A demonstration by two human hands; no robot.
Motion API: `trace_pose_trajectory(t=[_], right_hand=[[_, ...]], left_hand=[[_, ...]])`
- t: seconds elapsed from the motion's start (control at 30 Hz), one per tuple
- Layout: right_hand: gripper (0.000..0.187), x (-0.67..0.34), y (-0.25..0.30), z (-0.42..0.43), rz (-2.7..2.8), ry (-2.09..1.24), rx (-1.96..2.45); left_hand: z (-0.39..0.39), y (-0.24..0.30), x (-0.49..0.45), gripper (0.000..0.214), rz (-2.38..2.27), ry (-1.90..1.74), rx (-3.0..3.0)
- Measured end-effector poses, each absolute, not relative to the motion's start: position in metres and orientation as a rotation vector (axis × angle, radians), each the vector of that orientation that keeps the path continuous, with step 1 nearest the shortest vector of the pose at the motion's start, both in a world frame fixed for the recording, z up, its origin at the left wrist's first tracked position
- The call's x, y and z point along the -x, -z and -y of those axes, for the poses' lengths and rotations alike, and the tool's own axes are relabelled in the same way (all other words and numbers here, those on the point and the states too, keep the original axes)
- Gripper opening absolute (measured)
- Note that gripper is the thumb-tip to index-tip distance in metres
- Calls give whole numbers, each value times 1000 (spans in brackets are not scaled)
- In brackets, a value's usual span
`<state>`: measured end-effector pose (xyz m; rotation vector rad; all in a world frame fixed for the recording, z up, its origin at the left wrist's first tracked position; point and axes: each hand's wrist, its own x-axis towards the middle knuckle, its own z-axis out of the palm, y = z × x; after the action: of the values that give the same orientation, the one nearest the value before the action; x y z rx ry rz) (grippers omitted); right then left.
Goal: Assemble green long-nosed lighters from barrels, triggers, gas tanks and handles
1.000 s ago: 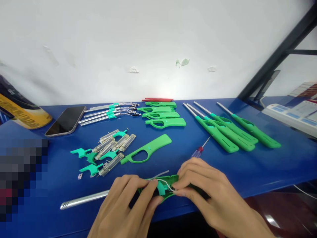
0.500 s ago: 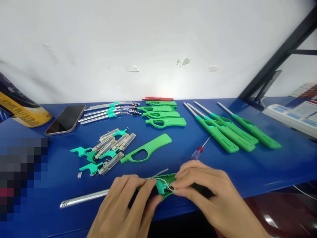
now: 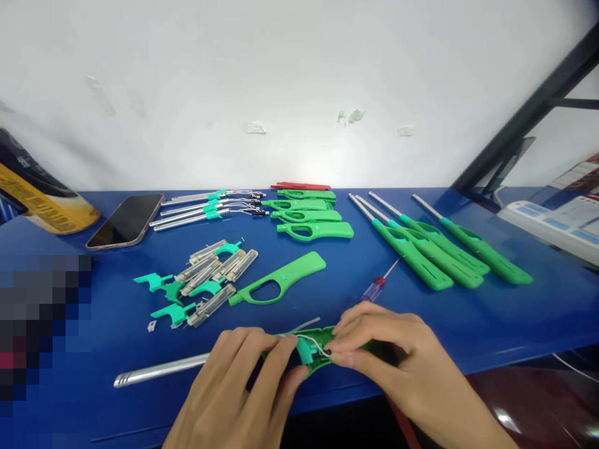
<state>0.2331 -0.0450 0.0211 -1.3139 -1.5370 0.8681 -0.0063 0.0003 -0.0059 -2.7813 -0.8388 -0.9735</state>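
My left hand (image 3: 243,380) is closed around the front of a green lighter handle shell (image 3: 320,371), where a silver metal tube (image 3: 159,369) sticks out to the left. A teal trigger (image 3: 305,350) sits in the opened shell, and a white wire (image 3: 313,341) curves over it. With thumb and fingertips together, my right hand (image 3: 397,355) pinches a small black part at the wire's end, mostly hidden by the fingers. A thin clear tube (image 3: 307,324) juts up behind the shell. Beyond it lies a loose green shell half (image 3: 299,272).
Clear fuel tanks (image 3: 213,305) and teal triggers (image 3: 174,312) are heaped at left. Behind are wired metal tubes (image 3: 191,219), green shells (image 3: 327,231) and red pieces (image 3: 300,186). A screwdriver (image 3: 374,289) and assembled lighters (image 3: 421,265) lie right; a phone (image 3: 126,221) and can (image 3: 51,199), far left.
My right fingertips have shifted slightly at the wire's end, and more of the black part shows. The left hand keeps its hold; the whole view has moved a little.
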Motion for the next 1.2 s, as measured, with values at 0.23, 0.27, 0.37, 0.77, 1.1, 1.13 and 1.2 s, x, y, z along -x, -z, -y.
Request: trace_pose_trajectory(t=[0.23,0.27,0.37,0.77,1.1,1.13,1.2], right_hand=[[15,-233,-21,44,1538,-858,1298],[16,-233,-21,44,1541,-860,1298],[17,-233,-22,44,1548,-864,1305],[14,-236,-20,44,1603,-880,1276],[13,-242,-15,43,1792,-776,1326],[14,-241,-16,43,1795,-761,1326],[15,-239,-18,45,1806,-726,1328]], left_hand=[[0,6,5,27,843,1004,2808],[0,5,5,26,845,1024,2825],[-1,4,4,23,843,1059,2843],[-1,1,3,23,840,1065,2850],[-3,0,4,23,820,1032,2898],[-3,0,4,23,818,1018,2903],[-3,1,4,22,826,1006,2908]])
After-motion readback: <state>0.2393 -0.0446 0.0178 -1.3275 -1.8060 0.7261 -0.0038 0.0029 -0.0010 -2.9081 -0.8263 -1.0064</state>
